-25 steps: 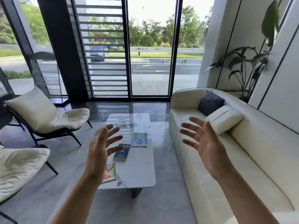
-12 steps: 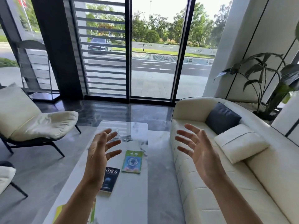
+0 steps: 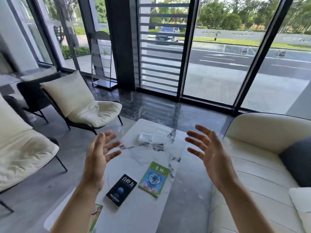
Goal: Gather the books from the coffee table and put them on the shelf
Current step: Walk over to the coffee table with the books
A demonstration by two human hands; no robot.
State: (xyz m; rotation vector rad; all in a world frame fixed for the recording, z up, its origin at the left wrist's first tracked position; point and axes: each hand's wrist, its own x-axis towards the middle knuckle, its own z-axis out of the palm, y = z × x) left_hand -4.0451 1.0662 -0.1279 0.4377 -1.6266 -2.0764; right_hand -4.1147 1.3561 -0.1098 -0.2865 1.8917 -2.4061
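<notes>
1. The left hand (image 3: 98, 158) is raised above the near left part of the coffee table (image 3: 151, 212), palm turned inward, fingers spread and slightly curled; it grips nothing.
2. The right hand (image 3: 212, 158) is held up at about the same height over the table's right edge, palm facing the left hand, fingers fanned apart and empty.
3. Both forearms are bare and reach up from the bottom of the view; the hands are well apart from each other and touch no book.
4. A black book (image 3: 121, 190) with white characters and a blue sphere on its cover lies flat on the white marble top, just below and to the right of the left wrist.
5. A green magazine (image 3: 154, 178) lies flat just beside it to the right, the two apart.
6. The corner of a third green-edged book (image 3: 97, 214) shows beside the left forearm, mostly hidden.
7. A clear glass ashtray (image 3: 145, 136) sits toward the table's far end.
8. A cream sofa (image 3: 252, 174) with a dark cushion (image 3: 297, 163) stands on the right; cream-cushioned lounge chairs (image 3: 84, 106) stand on the left.
9. Tall glass panels (image 3: 218, 52) behind look onto a road and trees.
</notes>
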